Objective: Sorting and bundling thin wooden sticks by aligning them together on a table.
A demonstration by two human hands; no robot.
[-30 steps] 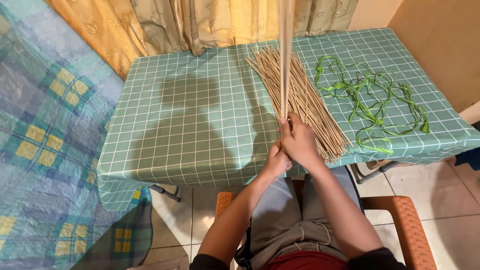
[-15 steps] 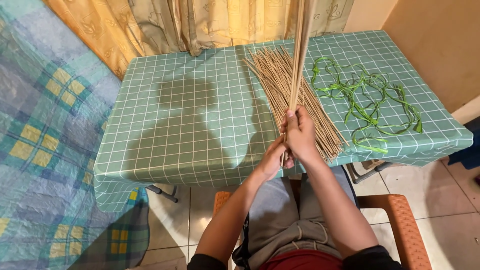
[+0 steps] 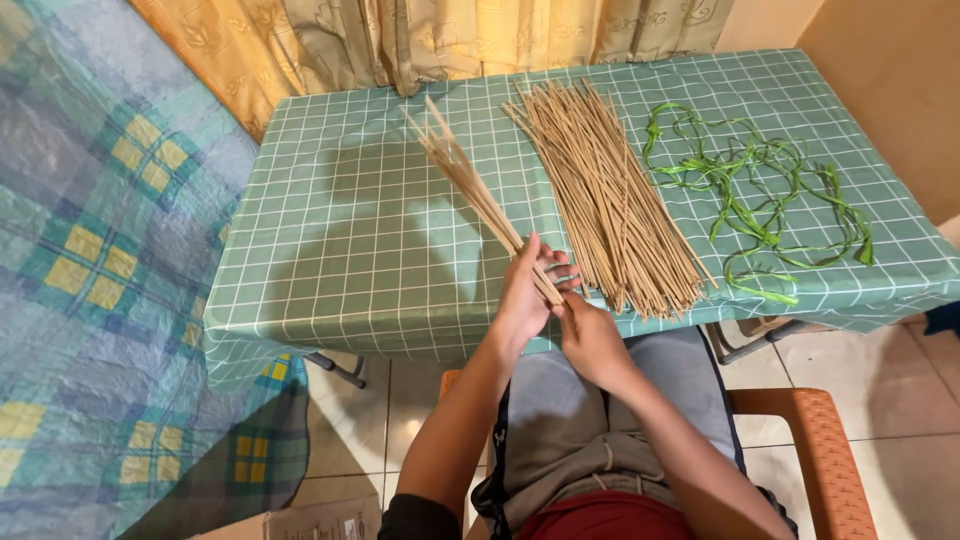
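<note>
Counter (image 3: pixel 330 270) green-checked | left hand (image 3: pixel 527 295) grasps stick bundle (image 3: pixel 470 185), tips toward 11 o'clock | right hand (image 3: pixel 590 335) pinches bundle base | stick pile (image 3: pixel 610 190) at 2 o'clock

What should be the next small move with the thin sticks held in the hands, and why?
Probably lay the small bundle of sticks flat on the green checked tablecloth, left of the big stick pile. The left hand grips its lower end at the table edge, the right hand touches that end, and the tips already slant low over bare cloth.
</note>
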